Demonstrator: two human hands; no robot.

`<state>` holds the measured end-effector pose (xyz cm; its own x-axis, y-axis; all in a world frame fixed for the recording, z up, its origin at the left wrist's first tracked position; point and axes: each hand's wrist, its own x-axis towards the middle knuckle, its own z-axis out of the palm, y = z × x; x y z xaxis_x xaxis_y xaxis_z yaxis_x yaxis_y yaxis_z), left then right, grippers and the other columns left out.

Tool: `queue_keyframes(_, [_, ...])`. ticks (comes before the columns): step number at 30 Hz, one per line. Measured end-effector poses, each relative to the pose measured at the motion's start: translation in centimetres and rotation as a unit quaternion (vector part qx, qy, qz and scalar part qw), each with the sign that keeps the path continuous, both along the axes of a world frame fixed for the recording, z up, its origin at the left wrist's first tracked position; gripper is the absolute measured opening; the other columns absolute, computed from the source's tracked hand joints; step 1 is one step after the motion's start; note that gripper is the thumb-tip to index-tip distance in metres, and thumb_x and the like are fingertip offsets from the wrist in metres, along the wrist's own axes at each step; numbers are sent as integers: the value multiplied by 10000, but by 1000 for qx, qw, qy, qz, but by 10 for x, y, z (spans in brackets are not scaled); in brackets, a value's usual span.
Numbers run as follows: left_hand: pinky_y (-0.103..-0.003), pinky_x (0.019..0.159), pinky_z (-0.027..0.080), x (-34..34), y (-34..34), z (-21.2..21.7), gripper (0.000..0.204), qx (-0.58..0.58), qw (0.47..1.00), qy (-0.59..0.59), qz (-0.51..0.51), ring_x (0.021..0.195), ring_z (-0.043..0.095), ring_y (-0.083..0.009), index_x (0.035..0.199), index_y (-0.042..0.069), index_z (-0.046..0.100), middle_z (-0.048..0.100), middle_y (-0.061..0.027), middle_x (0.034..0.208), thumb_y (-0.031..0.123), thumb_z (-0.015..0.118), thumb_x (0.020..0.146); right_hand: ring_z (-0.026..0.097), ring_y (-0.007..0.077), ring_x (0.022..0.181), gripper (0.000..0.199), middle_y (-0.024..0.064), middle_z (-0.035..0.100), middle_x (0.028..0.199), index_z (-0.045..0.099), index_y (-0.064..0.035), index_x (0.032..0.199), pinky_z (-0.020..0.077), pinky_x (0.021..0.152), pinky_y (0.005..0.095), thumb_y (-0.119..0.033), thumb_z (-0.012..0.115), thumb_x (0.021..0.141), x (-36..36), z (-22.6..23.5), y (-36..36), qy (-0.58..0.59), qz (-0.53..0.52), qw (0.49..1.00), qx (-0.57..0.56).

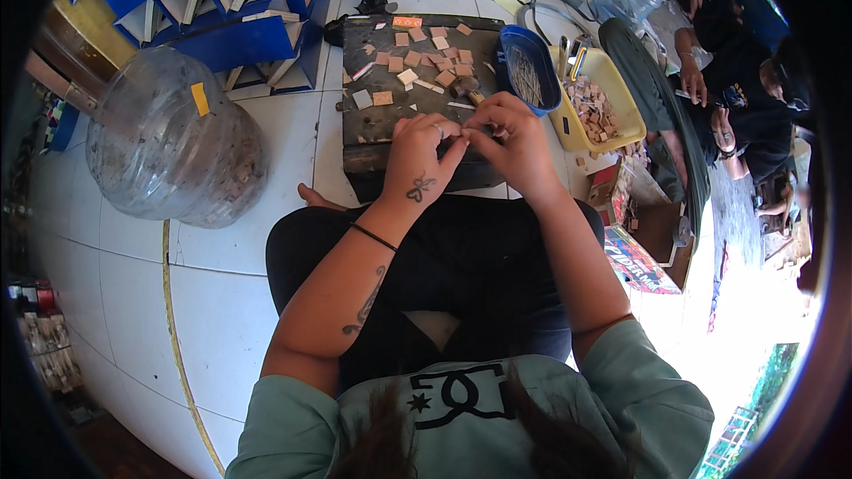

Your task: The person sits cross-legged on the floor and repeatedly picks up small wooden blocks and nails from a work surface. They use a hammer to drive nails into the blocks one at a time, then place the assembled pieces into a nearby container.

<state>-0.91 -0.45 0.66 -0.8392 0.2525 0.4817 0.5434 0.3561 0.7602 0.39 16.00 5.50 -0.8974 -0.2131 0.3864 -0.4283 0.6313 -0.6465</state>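
The left hand (417, 155) and right hand (515, 146) meet fingertip to fingertip at the near edge of the dark work block (373, 124), both pinched narrow on a small piece (468, 130) that is mostly hidden by the fingers; it is probably one of the little tan squares. Such a piece looks light, thin and stiff, best nipped by its edges between thumb and forefinger, and easy to drop. Beyond the hands, more tan squares (417, 58) lie scattered on the block's worn, flat top. To its right stand a blue tray (532, 44) and a yellow tray (621, 102) of small pieces. Left, a clear water jug (169, 142) lies on the white tiled floor (222, 302).
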Motion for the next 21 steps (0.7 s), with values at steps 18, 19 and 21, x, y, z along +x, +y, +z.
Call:
queue_keyframes(18, [-389,671,477,1,5,-3,45,54,997,55,-24,730,602,-315,801,16,632,586,-109,772,13,669,827,547,80,660,341,83,584,924,499,-30,1312,452,564,251,-91,544,979,100,21,43,-321,-96,925,-179])
queue_keyframes(19, [-389,668,478,1,6,-3,47,56,997,52,-25,728,602,-315,800,16,629,584,-110,771,13,667,829,565,111,664,341,96,591,922,501,-28,1310,460,575,266,-91,542,978,107,28,41,-298,-103,939,-138])
queue_keyframes(21, [-388,664,480,1,6,-3,51,59,997,42,-29,724,601,-316,800,17,624,582,-110,767,13,663,832,600,173,673,341,122,606,919,506,-24,1308,476,596,297,-89,539,975,120,39,37,-244,-106,962,-64])
